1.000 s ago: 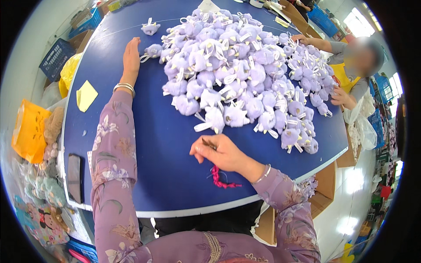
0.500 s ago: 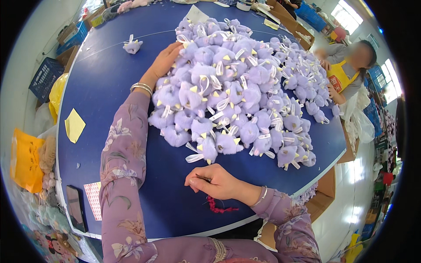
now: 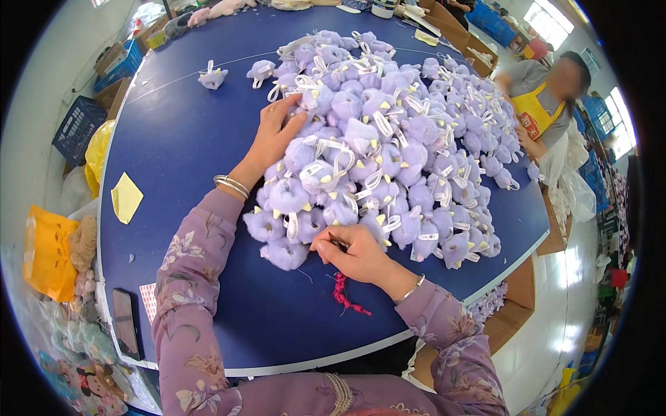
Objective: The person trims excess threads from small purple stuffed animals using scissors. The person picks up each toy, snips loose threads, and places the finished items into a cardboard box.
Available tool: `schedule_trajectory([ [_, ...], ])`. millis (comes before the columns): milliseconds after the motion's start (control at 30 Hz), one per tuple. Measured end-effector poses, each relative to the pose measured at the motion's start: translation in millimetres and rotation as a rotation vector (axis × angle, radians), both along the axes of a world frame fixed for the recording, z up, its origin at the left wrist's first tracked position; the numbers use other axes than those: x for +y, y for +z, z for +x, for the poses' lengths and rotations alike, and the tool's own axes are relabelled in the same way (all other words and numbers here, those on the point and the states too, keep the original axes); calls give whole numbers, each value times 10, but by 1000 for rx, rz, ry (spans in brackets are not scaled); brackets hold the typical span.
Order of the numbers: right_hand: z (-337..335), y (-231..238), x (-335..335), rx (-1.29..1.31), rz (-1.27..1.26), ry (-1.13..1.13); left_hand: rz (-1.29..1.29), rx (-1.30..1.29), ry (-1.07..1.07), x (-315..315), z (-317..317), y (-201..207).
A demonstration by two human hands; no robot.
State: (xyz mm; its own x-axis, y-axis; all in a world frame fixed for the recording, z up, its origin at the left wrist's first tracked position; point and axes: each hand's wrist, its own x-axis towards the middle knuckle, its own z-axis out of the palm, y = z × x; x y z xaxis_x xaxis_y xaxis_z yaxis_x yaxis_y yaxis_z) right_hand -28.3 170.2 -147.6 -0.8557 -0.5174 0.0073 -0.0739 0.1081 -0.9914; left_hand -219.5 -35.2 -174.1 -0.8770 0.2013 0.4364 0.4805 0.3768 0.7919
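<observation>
A big heap of small lilac plush toys [image 3: 347,105], with cream horn-like points and white ribbon loops and tags, covers the middle of the table. My left hand [image 3: 276,135] rests against the heap's left side, fingers stretched and apart among the toys. Close to the heap's front edge, my right hand [image 3: 357,255] is closed around a small dark tool [image 3: 338,240], mostly hidden by the fingers. A knotted red cord [image 3: 341,291] hangs just below that hand; whether it is tied to the tool cannot be seen.
The blue table [image 3: 166,139] carries a yellow paper [image 3: 126,197], a phone [image 3: 125,322] and a lone plush toy [image 3: 212,75] at the left. Across the right side sits a person in a yellow apron [image 3: 536,114]. A cardboard box [image 3: 517,298] stands below the right edge.
My right hand has moved up to the heap's front edge. The left hand has shifted down and right, and toys there have tumbled. One toy now lies apart at the heap's upper left.
</observation>
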Motion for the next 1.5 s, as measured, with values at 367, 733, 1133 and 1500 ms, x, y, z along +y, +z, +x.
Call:
schedule_trajectory([
  [367,83,17,-39,377,134,44,215,-68,-35,-157,249,-16],
  [733,159,-3,-53,336,177,56,719,-351,83,-355,1076,20],
  [1133,153,-109,-57,184,-6,-58,237,-281,78,-511,1945,103],
  [1500,118,-129,-110,209,50,-34,-96,252,238,-378,-393,396],
])
